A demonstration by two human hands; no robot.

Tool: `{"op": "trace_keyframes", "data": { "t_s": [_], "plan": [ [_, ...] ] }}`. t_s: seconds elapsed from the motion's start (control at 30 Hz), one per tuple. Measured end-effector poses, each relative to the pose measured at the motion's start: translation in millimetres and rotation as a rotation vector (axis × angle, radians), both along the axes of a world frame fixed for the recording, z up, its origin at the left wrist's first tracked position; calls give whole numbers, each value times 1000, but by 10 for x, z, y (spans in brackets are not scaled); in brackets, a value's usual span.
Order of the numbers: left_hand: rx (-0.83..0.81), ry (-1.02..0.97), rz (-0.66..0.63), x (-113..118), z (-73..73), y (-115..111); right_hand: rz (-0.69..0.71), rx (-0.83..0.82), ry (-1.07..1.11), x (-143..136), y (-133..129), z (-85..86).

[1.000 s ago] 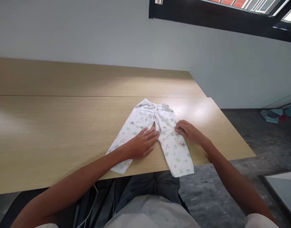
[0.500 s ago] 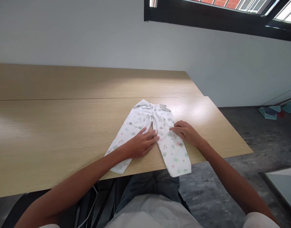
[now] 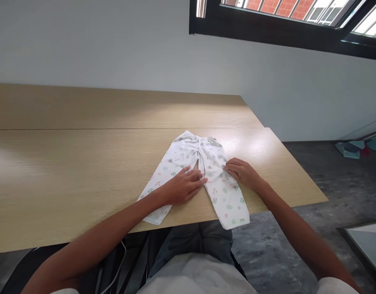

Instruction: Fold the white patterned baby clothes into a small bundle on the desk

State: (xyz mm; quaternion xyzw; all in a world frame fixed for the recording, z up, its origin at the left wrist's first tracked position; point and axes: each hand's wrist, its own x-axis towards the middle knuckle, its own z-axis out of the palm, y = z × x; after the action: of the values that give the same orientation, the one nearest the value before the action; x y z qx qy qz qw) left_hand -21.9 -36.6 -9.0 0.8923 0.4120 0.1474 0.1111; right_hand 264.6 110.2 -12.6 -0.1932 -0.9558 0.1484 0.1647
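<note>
A small pair of white trousers (image 3: 222, 179) with a green and pink print lies spread on the table, waistband at the far side. The hem of its right leg hangs a little over the front edge. My left hand (image 3: 186, 185) lies across the gap between the legs, fingers stretched out, its fingertips touching the inner edge of the right leg. At the outer edge of that leg, my right hand (image 3: 241, 174) pinches the cloth between thumb and fingers, and small creases run from the pinch.
The wooden table (image 3: 83, 171) has a seam along its length and a slanting right edge. Behind it stand a grey wall (image 3: 114, 45) and a dark-framed window (image 3: 267, 30). A black chair (image 3: 31, 265) is at lower left. Teal items (image 3: 349, 149) lie on the floor at right.
My right hand's fingers have closed on the outer edge of the right trouser leg, creasing it. My left hand stays nearly where it was. The view has tilted up slightly.
</note>
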Motion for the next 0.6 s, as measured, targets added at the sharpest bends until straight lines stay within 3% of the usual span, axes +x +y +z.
{"op": "trace_keyframes", "data": {
  "t_s": [0.13, 0.3, 0.4, 0.47, 0.6],
  "plan": [
    [-23, 17, 5, -16, 1, 48, -9, -76, -8, -13, -8, 52],
    [-9, 87, 44, -73, -35, 235, -39, -286, -137, -119, 70, 297],
    [-20, 96, 29, -95, -72, 299, -33, -307, -203, -296, 178, 382],
    [-29, 88, 47, -99, -88, 298, -120, -243, -146, -444, 238, 342],
    [-34, 86, 85, -93, -97, 258, -422, -104, -127, -668, 255, 125]
  ]
}}
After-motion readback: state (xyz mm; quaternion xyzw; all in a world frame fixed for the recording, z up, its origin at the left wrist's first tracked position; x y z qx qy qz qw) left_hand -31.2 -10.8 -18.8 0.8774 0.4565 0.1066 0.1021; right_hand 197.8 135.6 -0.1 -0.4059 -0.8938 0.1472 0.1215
